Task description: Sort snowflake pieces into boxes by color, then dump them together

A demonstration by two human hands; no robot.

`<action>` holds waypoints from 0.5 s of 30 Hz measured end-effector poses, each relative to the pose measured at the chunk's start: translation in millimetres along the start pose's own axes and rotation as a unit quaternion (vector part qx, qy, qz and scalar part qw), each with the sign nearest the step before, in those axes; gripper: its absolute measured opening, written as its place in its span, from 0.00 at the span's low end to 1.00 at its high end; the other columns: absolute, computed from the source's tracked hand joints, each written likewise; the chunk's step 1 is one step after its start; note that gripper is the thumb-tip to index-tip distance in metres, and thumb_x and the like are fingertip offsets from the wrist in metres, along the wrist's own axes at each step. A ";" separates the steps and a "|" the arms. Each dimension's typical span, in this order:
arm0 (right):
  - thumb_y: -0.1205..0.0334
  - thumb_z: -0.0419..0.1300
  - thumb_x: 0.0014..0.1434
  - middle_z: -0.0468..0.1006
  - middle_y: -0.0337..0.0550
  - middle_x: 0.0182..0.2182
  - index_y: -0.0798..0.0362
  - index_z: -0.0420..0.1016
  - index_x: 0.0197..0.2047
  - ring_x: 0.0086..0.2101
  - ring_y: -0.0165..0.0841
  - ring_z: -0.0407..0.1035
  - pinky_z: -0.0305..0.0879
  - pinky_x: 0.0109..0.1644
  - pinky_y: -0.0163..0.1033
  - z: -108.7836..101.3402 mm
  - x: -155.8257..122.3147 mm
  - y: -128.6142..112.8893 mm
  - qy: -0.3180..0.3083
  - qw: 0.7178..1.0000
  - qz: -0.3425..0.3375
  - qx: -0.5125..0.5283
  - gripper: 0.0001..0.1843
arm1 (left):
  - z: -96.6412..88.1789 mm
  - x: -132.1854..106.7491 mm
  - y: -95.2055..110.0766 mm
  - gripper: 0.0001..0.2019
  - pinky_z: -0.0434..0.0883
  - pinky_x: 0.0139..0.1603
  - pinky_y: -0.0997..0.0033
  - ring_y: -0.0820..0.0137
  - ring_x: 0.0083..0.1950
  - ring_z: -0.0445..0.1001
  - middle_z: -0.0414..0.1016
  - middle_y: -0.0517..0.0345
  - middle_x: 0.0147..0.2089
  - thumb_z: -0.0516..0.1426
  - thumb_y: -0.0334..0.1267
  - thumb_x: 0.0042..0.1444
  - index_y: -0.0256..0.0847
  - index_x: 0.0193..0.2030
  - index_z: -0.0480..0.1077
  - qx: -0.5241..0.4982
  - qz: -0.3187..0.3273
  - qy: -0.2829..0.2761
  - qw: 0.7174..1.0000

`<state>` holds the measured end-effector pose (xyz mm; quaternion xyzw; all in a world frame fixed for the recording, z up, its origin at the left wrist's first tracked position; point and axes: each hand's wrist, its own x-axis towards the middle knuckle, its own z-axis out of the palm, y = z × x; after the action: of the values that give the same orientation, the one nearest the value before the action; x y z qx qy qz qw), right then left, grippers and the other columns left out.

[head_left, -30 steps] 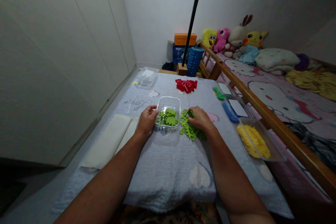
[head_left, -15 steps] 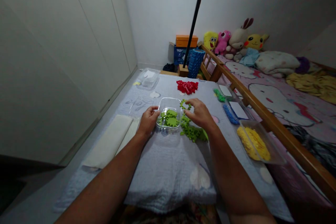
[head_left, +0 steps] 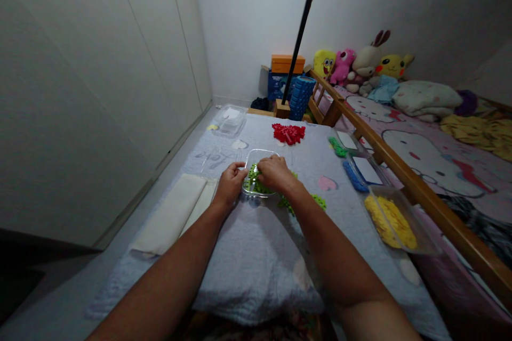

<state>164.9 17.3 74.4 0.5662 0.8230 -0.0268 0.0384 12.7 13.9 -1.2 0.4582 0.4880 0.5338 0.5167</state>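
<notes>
While the left hand [head_left: 230,185] is placed at the left wall of a clear container [head_left: 260,195], the right hand [head_left: 275,171] is lowered into it from the right. By the left hand the container is touched near the left corner, with the thumb and the index finger set slightly apart; whether the wall is pinched between them cannot be told. The fingertips of the right hand are hidden inside the container, so it cannot be told whether a piece is pinched there.

Light green pieces [head_left: 253,183] are gathered in the container, which is set upright in the middle of the table, on a pale cloth [head_left: 240,277]. Other light green pieces [head_left: 319,202] are left outside, to the right of the container, and are partly covered by the right forearm.

On the far side, a pile of red pieces [head_left: 288,134] is laid. Along the right edge, yellow pieces [head_left: 386,221] are seen nearest, then blue pieces [head_left: 354,176], and darker green pieces [head_left: 337,147] farthest, each beside or in a clear box. On the left, a folded cream cloth [head_left: 172,216] is laid flat, and at the far left corner another transparent container [head_left: 231,123] is placed.
</notes>
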 end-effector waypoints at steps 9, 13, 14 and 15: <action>0.62 0.59 0.65 0.78 0.50 0.58 0.52 0.79 0.54 0.56 0.43 0.68 0.60 0.61 0.47 0.6 -10.2 30.8 0.115 0.988 0.018 0.105 0.16 | 0.1 -1.6 3.2 0.22 0.57 0.26 0.74 0.74 0.23 0.60 0.62 0.70 0.22 0.63 0.50 0.46 0.38 0.44 0.73 0.015 0.004 0.000 1.000; 0.63 0.58 0.66 0.80 0.52 0.56 0.54 0.79 0.54 0.55 0.43 0.69 0.60 0.62 0.47 7.5 -24.2 68.0 0.126 0.980 0.089 0.126 0.16 | -0.3 -2.6 3.2 0.21 0.57 0.26 0.74 0.74 0.24 0.61 0.62 0.69 0.22 0.62 0.50 0.46 0.37 0.44 0.74 0.021 0.010 0.006 1.000; 0.63 0.58 0.66 0.80 0.52 0.55 0.54 0.79 0.54 0.55 0.42 0.70 0.60 0.62 0.46 11.2 -27.9 76.0 0.111 0.981 0.106 0.121 0.16 | -0.3 -2.6 2.8 0.22 0.57 0.26 0.74 0.74 0.24 0.61 0.62 0.69 0.23 0.62 0.50 0.46 0.37 0.44 0.74 0.020 0.010 0.008 1.000; 0.62 0.58 0.66 0.80 0.52 0.55 0.54 0.79 0.54 0.55 0.42 0.70 0.60 0.62 0.46 15.5 -31.4 82.7 0.093 0.981 0.123 0.115 0.16 | -0.3 -2.4 2.4 0.22 0.57 0.26 0.74 0.74 0.24 0.61 0.62 0.69 0.23 0.62 0.50 0.46 0.37 0.44 0.73 0.020 0.009 0.008 1.000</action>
<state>253.8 16.3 61.9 0.6638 0.7384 -0.0637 -0.1005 12.2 11.5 1.2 0.4682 0.4985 0.5321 0.4992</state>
